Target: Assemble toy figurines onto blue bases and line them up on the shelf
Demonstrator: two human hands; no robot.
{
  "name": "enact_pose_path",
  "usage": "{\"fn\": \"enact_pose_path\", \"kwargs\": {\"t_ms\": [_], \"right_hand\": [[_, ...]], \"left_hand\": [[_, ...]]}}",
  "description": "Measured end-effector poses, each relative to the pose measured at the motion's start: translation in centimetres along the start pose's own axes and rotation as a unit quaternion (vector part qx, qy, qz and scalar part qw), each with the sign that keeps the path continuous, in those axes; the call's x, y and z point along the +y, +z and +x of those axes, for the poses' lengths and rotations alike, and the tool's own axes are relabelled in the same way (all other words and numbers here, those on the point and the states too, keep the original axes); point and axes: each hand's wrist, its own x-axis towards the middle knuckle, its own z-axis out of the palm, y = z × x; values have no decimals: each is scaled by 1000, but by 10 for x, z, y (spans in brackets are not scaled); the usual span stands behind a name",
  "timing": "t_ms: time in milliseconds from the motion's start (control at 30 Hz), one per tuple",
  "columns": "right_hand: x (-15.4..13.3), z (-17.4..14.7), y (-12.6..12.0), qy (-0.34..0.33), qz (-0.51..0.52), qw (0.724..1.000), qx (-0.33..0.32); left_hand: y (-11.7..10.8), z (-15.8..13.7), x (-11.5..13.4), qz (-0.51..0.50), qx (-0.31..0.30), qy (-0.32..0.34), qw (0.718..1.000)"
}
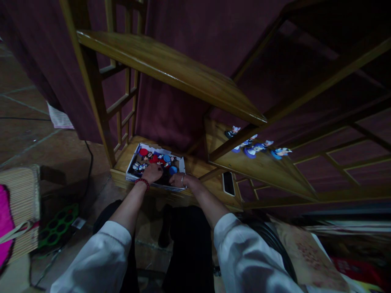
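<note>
A shallow open cardboard box [182,165] rests on the low wooden shelf, holding several small figurines with red, blue and white parts. My left hand [153,172], with a red bead bracelet, reaches into its middle with curled fingers. Close to it, my right hand [177,179], wearing a light bangle, is inside the right end of the box, its fingers closed too. Whatever either hand grips is hidden in the dim light. A blue round base [172,170] lies just above my right hand, and a white-and-blue figurine [139,167] sits left of my left hand.
Several figurines [256,149] stand on a higher wooden shelf [275,175] to the right. A phone [228,183] lies on the low shelf. Another wooden shelf board [171,73] juts out above the box. A woven seat [21,203] is at left.
</note>
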Motion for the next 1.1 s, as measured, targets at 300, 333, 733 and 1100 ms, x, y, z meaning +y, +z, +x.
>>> {"fn": "enact_pose_path", "kwargs": {"t_ms": [300, 333, 733, 1100], "right_hand": [[-8, -1, -1, 19, 6, 1000, 5], [-9, -3, -1, 17, 7, 1000, 9], [6, 3, 0, 1, -28, 999, 22], [-2, -5, 5, -12, -13, 996, 88]], "left_hand": [[2, -1, 0, 23, -15, 8, 1000], [3, 0, 0, 24, -14, 8, 1000], [3, -1, -2, 29, -13, 23, 999], [5, 1, -2, 37, -16, 40, 998]]}}
